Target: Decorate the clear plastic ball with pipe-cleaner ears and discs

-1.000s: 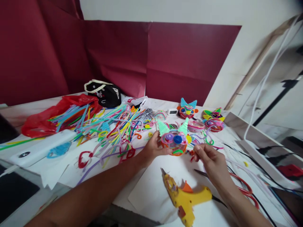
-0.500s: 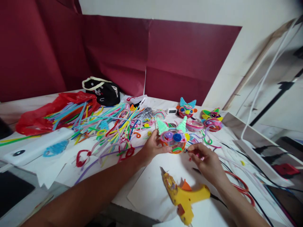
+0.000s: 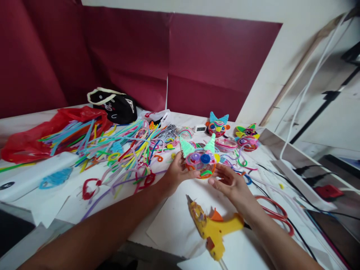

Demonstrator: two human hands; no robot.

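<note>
My left hand (image 3: 177, 173) grips a pipe-cleaner animal face (image 3: 201, 161) by its left edge, thumb in front. The face has mint-green ears, one purple eye and one blue eye, a yellow knob at the right, an orange rim and a green mouth. My right hand (image 3: 227, 180) closes on the lower right edge of the same face, its fingers partly behind it. Below the hands, a yellow hot glue gun (image 3: 212, 228) lies on white paper (image 3: 171, 221), its nozzle pointing up and left.
Loose pipe cleaners (image 3: 132, 146) spread across the left, some inside a red plastic bag (image 3: 25, 138). Behind stand a blue-eared face (image 3: 218, 125), another colourful face (image 3: 247, 138), a small white clock (image 3: 200, 128) and a black bag (image 3: 115, 108). A power strip (image 3: 303, 183) with cables lies right.
My right hand has moved from a pinch beside the face onto its lower right edge. My left hand keeps its hold. The whole view has shifted slightly.
</note>
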